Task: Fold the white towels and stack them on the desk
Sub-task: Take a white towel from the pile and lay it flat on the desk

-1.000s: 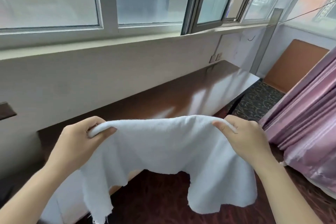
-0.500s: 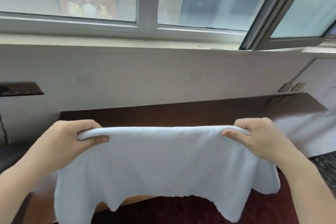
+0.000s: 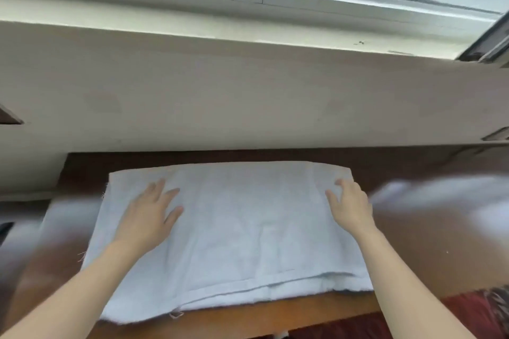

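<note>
Your towel (image 3: 242, 228) lies flat on the tabletop (image 3: 418, 261), close under the wall (image 3: 248, 104). The layered edges along its near side suggest it is already doubled once. Both your hands rest on top of it. Your left hand (image 3: 148, 215) lies palm down on the left part, its fingers (image 3: 158, 187) straight and spread, holding nothing and only pressing the cloth. Your right hand (image 3: 349, 206) sits by the far right corner, fingers slightly bent and pointing toward the wall. It looks to be resting there rather than pinching, though the tips are too blurred to be sure. What matters for the coming fold is how the towel lies: its long axis runs left to right, parallel to the wall, with a short end out to either side of you. The right hand is just beside the right end, while the left hand sits inboard, with a strip of cloth between it and the left end. So the right hand looks better placed to take an end and carry it across, with the left pinning the middle. No stack shows yet. Watch the near layers, which lie a little uneven and could slip apart as you lift.
</note>
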Demonstrator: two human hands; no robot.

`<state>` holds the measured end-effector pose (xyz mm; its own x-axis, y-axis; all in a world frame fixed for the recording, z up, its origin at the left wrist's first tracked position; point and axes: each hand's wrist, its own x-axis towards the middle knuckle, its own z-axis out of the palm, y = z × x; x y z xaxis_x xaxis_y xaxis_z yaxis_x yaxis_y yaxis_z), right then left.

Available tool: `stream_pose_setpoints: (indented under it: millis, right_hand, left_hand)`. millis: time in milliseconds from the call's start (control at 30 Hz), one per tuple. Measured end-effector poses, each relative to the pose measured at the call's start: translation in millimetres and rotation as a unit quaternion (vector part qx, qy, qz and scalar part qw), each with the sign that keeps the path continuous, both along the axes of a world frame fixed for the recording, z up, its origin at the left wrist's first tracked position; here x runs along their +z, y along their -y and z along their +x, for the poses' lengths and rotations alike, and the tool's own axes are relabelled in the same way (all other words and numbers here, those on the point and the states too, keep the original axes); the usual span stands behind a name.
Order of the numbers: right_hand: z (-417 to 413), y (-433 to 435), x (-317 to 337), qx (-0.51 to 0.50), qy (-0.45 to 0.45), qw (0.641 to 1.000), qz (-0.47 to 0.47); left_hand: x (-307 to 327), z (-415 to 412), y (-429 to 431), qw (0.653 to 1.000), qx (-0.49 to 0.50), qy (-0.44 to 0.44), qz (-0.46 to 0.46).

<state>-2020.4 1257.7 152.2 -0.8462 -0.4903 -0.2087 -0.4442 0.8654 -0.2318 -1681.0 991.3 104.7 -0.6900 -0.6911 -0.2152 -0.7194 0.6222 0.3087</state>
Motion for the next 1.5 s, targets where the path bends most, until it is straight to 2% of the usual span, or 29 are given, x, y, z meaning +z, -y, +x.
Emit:
stream_pose_setpoints:
  millis: [100, 267, 433, 567, 733, 833, 900, 1100, 1233, 1333, 1433, 1500]
  right_hand:
    - [-13.1, -41.2, -34.0, -0.075, 0.058, 0.995, 0.027]
    - [-33.9, -82.8, -65.9, -0.222, 0.125, 0.967, 0.005]
    - [-22.9, -95.7, -70.8, -0.210, 0.142, 0.967, 0.029]
    - [-12.9, -99.8, -80.1, -0.216, 0.167, 0.960, 0.060]
    - [-21.9, -109.7, -66.2, -0.169, 0.092, 0.980, -0.044]
    - [-43.5, -128.9, -57.4, -0.115, 0.038, 0.993, 0.011]
    - [-53.6, -136.9, -61.6, -0.101, 0.038, 0.993, 0.047]
    - [-60.3, -130.6, -81.3, -0.136, 0.073, 0.982, 0.109]
    - [-61.8, -129.2, -81.3, -0.148, 0.006, 0.980, 0.130]
    - [-61.2, -139.7, -87.6, -0.139, -0.058, 0.986, 0.065]
    - [-73.6, -162.6, -99.5, -0.148, -0.019, 0.989, -0.009]
    - [-65.3, -160.5, -95.1, -0.185, 0.031, 0.982, -0.035]
  left_hand:
    - [-39.7, 26.4, -33.9, 0.994, -0.007, 0.100, 0.037]
    - [-58.9, 50.8, -84.1, 0.987, 0.005, 0.160, 0.005]
    - [-60.5, 49.3, -126.8, 0.988, 0.072, 0.134, 0.014]
    - [-56.9, 31.4, -140.8, 0.980, 0.107, 0.166, 0.026]
    - [-54.6, 18.6, -144.8, 0.972, 0.132, 0.194, 0.018]
    - [-54.5, 22.2, -149.1, 0.974, 0.135, 0.183, 0.007]
    - [-51.4, 23.6, -151.9, 0.975, 0.122, 0.185, 0.010]
    - [-45.5, 41.4, -136.2, 0.979, 0.118, 0.166, 0.008]
    - [-41.9, 63.9, -114.0, 0.981, 0.162, 0.098, -0.043]
    - [-38.9, 85.5, -98.5, 0.953, 0.293, 0.032, -0.068]
    - [-34.9, 100.8, -84.4, 0.882, 0.458, -0.098, 0.056]
    - [-28.0, 106.9, -70.7, 0.843, 0.503, -0.128, 0.143]
